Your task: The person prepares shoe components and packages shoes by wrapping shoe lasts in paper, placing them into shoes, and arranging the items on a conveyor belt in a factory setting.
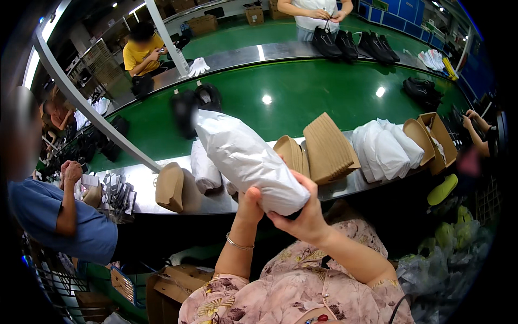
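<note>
Between my two hands, above the near metal edge of the line, is a long bundle of crumpled white paper [245, 156], tilted with its far end up to the left. What is inside the paper is hidden. My left hand [250, 204] grips its near left side, thumb showing, fingers mostly behind it. My right hand [308, 218] wraps round the near right end. Just beyond the bundle lies another white paper bundle [204, 170] on the metal ledge [143, 186]. To its right stand a stack of brown cardboard inserts [329, 148] and several white paper packets [386, 151].
Black shoes [208, 97] sit on the green belt [302, 89]; another pair [422, 92] is at right. A bent cardboard piece [170, 186] stands left. Co-workers are at left, right and across the belt. A metal post [102, 121] rises at left. Plastic bags [442, 254] lie lower right.
</note>
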The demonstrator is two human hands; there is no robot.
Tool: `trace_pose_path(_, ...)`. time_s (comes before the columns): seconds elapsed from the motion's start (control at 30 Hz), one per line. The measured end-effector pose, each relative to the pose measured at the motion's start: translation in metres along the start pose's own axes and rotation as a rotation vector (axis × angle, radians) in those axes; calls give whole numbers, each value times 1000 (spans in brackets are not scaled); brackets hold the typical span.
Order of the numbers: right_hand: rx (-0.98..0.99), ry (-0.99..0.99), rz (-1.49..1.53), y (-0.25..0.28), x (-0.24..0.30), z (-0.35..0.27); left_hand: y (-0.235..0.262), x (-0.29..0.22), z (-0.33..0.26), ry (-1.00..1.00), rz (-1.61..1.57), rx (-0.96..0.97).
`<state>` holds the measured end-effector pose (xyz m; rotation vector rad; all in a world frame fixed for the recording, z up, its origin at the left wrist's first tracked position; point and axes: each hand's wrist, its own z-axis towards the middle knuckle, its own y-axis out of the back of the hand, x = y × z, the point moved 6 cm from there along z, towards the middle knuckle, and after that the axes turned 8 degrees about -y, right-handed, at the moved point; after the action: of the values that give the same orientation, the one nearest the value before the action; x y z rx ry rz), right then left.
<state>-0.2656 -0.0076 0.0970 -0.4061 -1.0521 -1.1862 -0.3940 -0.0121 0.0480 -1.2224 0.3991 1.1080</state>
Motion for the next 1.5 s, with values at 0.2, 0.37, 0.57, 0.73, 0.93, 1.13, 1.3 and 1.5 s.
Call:
trace_pose_path(0.2,-75,-144,11,-59,-35,6,65,-52,5,-438,715,-461)
trace_pose_path(0.37,-105,-274,-123,-86,-62,16,77,-71,24,-578,1591,-194)
trace_pose_path(0.57,-17,-192,-342,-121,-72,16,147,-34,36,-245,1211,-202)
trace_pose_path(0.73,126,-278,-433,-132,-106,4,165,6,30,88,1058,-198)
trace_pose_path(0.93,216,-348,-370,-136,-100,3,174,7,19,71,1002,-262)
trace_pose_path(1.13,93,83,-398,-104,-37,31,92,-101,-17,-559,1483,-400)
trace_pose_path(1.3,371,280,-94,-160,15,53,248,-188,-77,-327,1707,-1009)
trace_pose_path(1.5,553,151,63,-224,-4,49,325,-131,-103,99,1124,-896)
